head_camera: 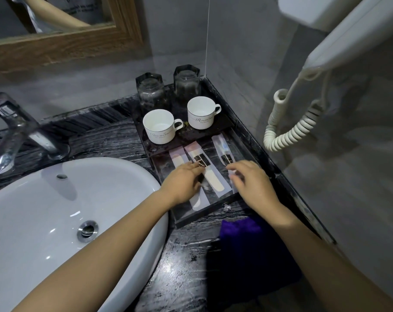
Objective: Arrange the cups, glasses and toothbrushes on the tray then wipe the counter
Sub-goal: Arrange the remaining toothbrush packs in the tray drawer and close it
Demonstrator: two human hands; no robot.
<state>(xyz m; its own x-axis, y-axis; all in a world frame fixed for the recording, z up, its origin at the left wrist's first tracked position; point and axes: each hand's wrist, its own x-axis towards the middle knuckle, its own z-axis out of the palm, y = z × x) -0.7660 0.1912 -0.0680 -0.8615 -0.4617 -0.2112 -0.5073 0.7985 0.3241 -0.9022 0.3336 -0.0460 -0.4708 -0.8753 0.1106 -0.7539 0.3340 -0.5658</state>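
Observation:
A dark tray (186,218) lies on the black marble counter (186,262), beside the wall. At its far end stand two upside-down glasses (151,91) (187,83) and two white cups (159,126) (201,112). Three wrapped toothbrushes lie lengthwise in the near half: left (178,157), middle (213,179), right (221,144). My left hand (183,184) rests on the left and middle packets, fingers spread. My right hand (251,183) presses its fingertips on the right packet's near end.
A purple cloth (254,248) lies on the counter just in front of the tray. The white sink (62,221) and chrome tap (17,131) are to the left. A wall hairdryer with a coiled cord (287,131) hangs on the right.

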